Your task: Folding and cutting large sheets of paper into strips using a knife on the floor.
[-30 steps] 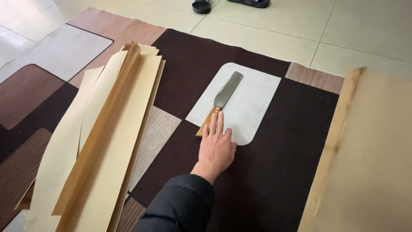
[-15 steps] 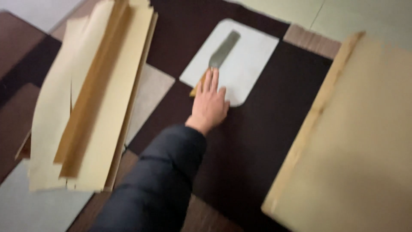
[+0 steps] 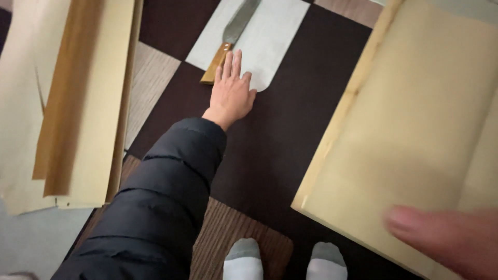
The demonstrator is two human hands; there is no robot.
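Wooden-handled knife (image 3: 228, 44) is laid on a pale floor panel (image 3: 275, 36), just beside the left hand (image 3: 231, 93), whose fingers (image 3: 228, 65) are extended, empty, flat. Right hand (image 3: 451, 241), blurred, is rested on a yellow paper stack (image 3: 415, 114); finger state cannot be told.

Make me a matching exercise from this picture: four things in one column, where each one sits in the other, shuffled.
Things:
1. left hand
2. right hand
3. knife
4. socked feet

Places:
A. bottom edge, on the patterned floor
B. on the pale rounded patch, wooden handle toward the person
C. flat on the floor beside the wooden handle
D. blurred, over the big tan paper stack

Pairs: 1-C, 2-D, 3-B, 4-A
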